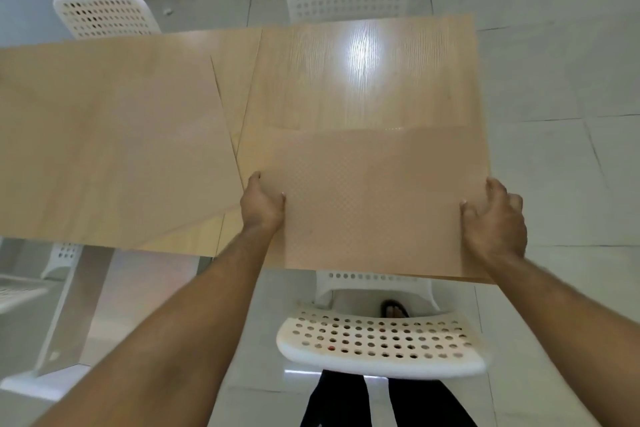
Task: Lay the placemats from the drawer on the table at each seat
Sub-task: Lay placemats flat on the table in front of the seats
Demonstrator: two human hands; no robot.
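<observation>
A: Where's the placemat (374,198) right now?

B: Over the near right part of the bench (346,87), straight ahead of the person. Its long axis runs side to side, and its near edge lines up roughly with the bench's near edge.

A: Which hand is closer to it?

B: Neither. The left hand (261,208) grips the left short edge with its fingers (256,178) curled round it. The right hand (495,222) holds the right short edge, thumb on top. The mat spans the gap between them.

A: Is it flat down yet?

B: I can't tell, as the far edge may be slightly lifted. I'd judge it only needs lowering and letting go.

A: How does it look?

B: It's a thin tan sheet with a fine checked weave, stiff enough to stay level.

A: Anything around it?

B: What looks like a second mat (114,142) lies to the left. A white perforated chair (381,343) stands just below this seat.
</observation>
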